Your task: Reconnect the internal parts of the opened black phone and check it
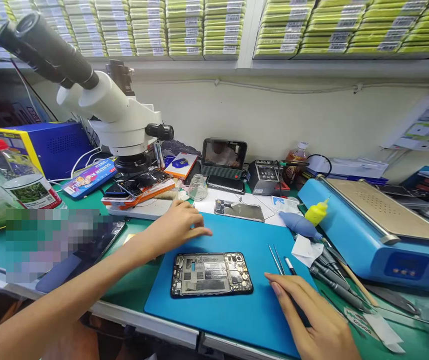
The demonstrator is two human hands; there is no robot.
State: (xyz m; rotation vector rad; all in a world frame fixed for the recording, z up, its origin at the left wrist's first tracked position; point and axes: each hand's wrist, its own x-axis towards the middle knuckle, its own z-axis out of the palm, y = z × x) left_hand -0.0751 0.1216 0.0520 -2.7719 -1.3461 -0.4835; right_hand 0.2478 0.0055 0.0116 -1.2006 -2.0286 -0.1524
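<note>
A dark phone frame (pixel 211 274) lies on the blue mat (pixel 233 320), its back off and the circuit board and inner parts showing. My left hand (pixel 184 224) reaches beyond it, near a small glass jar (pixel 198 188). Its thumb stands apart from the bent fingers; no held thing shows, though the fingertips are partly hidden. At the mat's right side, my right hand (pixel 314 317) hovers with index finger and thumb stretched out. Under it run thin metal tweezers (pixel 275 259) and a black pen-like tool with a white tip (pixel 289 265), their lower ends covered by the hand.
A microscope (pixel 116 117) rises at the back left. Behind the mat lies a phone back panel (pixel 240 210). A blue heating plate machine (pixel 383 240) stands right, beside a blower bulb (pixel 300 225) and several tools. At left are bottles (pixel 26 180) and a dark phone (pixel 101 242).
</note>
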